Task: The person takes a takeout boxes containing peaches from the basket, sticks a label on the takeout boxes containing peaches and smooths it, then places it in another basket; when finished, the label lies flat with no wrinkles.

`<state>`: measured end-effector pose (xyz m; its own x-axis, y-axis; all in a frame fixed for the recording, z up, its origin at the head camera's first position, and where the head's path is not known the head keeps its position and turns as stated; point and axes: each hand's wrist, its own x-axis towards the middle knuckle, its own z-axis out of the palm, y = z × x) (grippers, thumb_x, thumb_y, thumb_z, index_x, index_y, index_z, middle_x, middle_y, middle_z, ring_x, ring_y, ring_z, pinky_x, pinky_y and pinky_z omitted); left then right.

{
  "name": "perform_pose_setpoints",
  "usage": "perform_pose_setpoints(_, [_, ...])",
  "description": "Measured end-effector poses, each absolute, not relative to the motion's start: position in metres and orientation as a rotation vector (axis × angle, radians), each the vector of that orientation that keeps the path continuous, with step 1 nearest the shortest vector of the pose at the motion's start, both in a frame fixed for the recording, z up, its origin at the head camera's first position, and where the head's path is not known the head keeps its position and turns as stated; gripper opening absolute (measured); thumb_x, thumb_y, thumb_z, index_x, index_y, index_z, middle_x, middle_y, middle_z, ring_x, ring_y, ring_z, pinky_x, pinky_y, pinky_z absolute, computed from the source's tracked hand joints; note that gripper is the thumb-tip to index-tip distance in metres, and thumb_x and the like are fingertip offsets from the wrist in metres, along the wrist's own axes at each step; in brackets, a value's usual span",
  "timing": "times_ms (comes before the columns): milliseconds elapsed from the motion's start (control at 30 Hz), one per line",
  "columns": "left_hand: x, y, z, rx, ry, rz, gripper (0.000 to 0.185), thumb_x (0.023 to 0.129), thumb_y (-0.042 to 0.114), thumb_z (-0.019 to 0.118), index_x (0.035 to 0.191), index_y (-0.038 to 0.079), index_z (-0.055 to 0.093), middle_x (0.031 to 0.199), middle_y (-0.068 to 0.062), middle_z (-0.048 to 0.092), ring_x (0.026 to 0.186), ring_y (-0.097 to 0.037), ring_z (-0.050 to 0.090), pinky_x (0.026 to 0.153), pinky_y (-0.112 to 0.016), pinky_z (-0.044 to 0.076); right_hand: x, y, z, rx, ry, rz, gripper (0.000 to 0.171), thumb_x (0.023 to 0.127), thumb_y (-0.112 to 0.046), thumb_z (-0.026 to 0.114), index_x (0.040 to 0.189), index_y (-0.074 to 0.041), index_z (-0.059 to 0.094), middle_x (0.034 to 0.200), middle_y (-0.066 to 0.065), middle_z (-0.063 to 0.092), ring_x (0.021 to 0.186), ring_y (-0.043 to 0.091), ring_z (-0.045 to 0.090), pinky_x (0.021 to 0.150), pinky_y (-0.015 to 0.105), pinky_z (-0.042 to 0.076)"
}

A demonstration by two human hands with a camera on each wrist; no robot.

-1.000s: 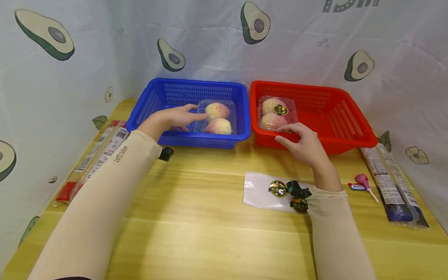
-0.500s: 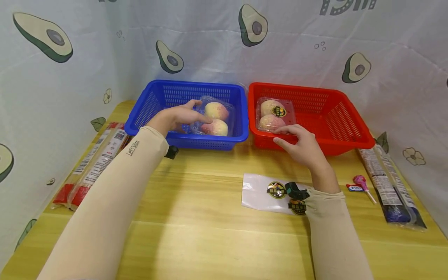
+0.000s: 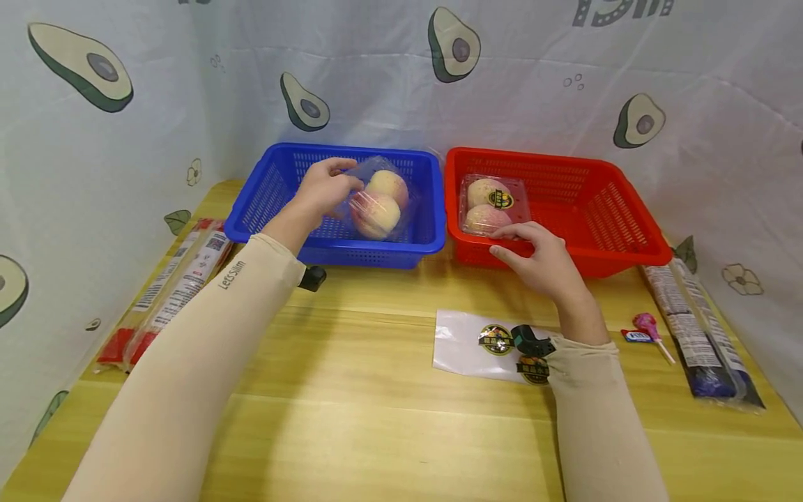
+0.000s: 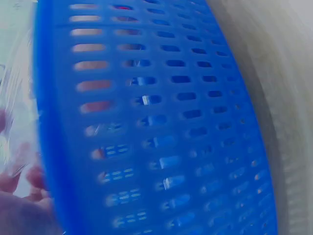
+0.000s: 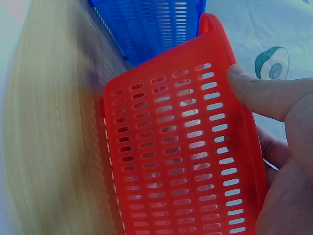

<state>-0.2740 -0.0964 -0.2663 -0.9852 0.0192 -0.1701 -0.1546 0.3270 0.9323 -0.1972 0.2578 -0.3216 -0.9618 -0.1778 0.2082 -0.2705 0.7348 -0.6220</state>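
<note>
In the head view my left hand (image 3: 325, 188) reaches into the blue basket (image 3: 326, 252) and holds the left edge of a clear plastic box of peaches (image 3: 384, 206). The box sits tilted, its left side raised; two yellow-pink fruits show through it. My right hand (image 3: 544, 259) grips the front rim of the red basket (image 3: 602, 252), thumb outside and fingers over the inner side. Just behind those fingers lies a second clear box of peaches (image 3: 488, 202) with a black-and-gold sticker. The left wrist view mostly shows the blue basket's slotted wall (image 4: 161, 122), with blurred fingertips beyond its rim.
A white sheet with round stickers (image 3: 464, 341) lies on the wooden table (image 3: 351, 404). Right of it are a lollipop (image 3: 649, 328) and a small blue-red packet (image 3: 636, 336). Long plastic-wrapped packs lie at the left (image 3: 169, 293) and right (image 3: 702, 335) edges. An avocado-print curtain (image 3: 376, 84) hangs behind.
My left hand has taken hold of the peach box in the blue basket and raised its left side, tilting the fruits. The right hand keeps its place on the red rim.
</note>
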Motion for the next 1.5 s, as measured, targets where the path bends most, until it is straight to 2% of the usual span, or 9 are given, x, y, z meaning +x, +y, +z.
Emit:
perform_pose_setpoints(167, [-0.262,-0.108,-0.257,-0.139,2.421,2.184,0.042,0.096,0.014,0.066,0.137,0.023,0.061,0.131,-0.004,0.059,0.114,-0.02,0.058,0.079,-0.036,0.056,-0.195,0.259,-0.322,0.339,-2.813,1.037,0.029,0.095,-0.023,0.072,0.121,-0.011,0.07,0.126,0.013,0.061,0.123,0.034,0.05,0.107,0.064,0.033])
perform_pose_setpoints(367, [-0.234,-0.121,-0.247,0.152,2.137,2.738,0.022,0.09,0.004,0.07,0.11,0.011,0.074,0.106,-0.008,0.068,0.094,-0.018,0.064,0.061,-0.022,0.053,-0.196,0.258,-0.321,0.337,-2.816,1.041,0.029,0.095,-0.023,0.072,0.122,-0.011,0.07,0.127,0.013,0.061,0.124,0.034,0.049,0.107,0.065,0.032])
perform_pose_setpoints(467, [-0.217,-0.12,-0.251,0.358,2.06,2.759,0.018,0.091,-0.002,0.068,0.106,0.007,0.076,0.098,-0.006,0.072,0.092,-0.021,0.066,0.066,-0.023,0.054,-0.196,0.259,-0.321,0.335,-2.814,1.046,0.03,0.096,-0.023,0.072,0.123,-0.011,0.069,0.127,0.013,0.061,0.124,0.035,0.049,0.108,0.065,0.032])
perform_pose_setpoints(600, [-0.194,-0.115,-0.266,0.498,2.003,2.607,0.02,0.092,-0.006,0.066,0.107,0.003,0.075,0.096,-0.006,0.075,0.096,-0.021,0.069,0.084,-0.027,0.055,-0.197,0.259,-0.322,0.331,-2.814,1.047,0.029,0.095,-0.022,0.072,0.122,-0.01,0.07,0.126,0.014,0.062,0.124,0.035,0.05,0.109,0.065,0.031])
perform_pose_setpoints(767, [-0.17,-0.115,-0.296,0.461,1.932,2.391,0.023,0.092,-0.008,0.065,0.106,0.007,0.074,0.098,-0.003,0.074,0.093,-0.018,0.069,0.086,-0.029,0.055,-0.198,0.259,-0.323,0.364,-2.791,1.056,0.028,0.095,-0.023,0.073,0.12,-0.011,0.071,0.123,0.012,0.063,0.122,0.033,0.051,0.108,0.063,0.033])
perform_pose_setpoints(967, [-0.16,-0.123,-0.328,0.288,2.001,2.169,0.019,0.091,-0.002,0.068,0.108,0.007,0.071,0.099,0.001,0.071,0.088,-0.014,0.065,0.08,-0.026,0.055,-0.198,0.259,-0.324,0.372,-2.781,1.051,0.027,0.095,-0.023,0.073,0.119,-0.011,0.072,0.122,0.011,0.063,0.121,0.032,0.052,0.107,0.061,0.033])
perform_pose_setpoints(1200, [-0.171,-0.135,-0.349,0.156,2.198,1.85,0.034,0.092,0.019,0.074,0.121,0.003,0.067,0.104,-0.003,0.07,0.085,-0.016,0.061,0.057,-0.024,0.048,-0.196,0.259,-0.321,0.354,-2.797,1.028,0.029,0.095,-0.024,0.073,0.121,-0.011,0.071,0.125,0.012,0.062,0.123,0.033,0.05,0.107,0.063,0.033])
perform_pose_setpoints(1300, [-0.174,-0.141,-0.35,0.2,2.311,1.673,0.034,0.092,0.025,0.075,0.12,0.009,0.07,0.105,-0.006,0.069,0.085,-0.017,0.058,0.064,-0.028,0.05,-0.195,0.258,-0.321,0.36,-2.789,1.018,0.029,0.095,-0.023,0.073,0.121,-0.01,0.071,0.124,0.013,0.062,0.122,0.034,0.05,0.107,0.062,0.035])
perform_pose_setpoints(1500, [-0.172,-0.149,-0.341,0.365,2.464,1.464,0.036,0.092,0.028,0.075,0.122,0.007,0.071,0.119,-0.008,0.068,0.11,-0.025,0.061,0.091,-0.042,0.052,-0.194,0.254,-0.317,0.365,-2.809,0.953,0.03,0.095,-0.024,0.072,0.122,-0.009,0.071,0.124,0.015,0.062,0.12,0.036,0.051,0.106,0.063,0.035])
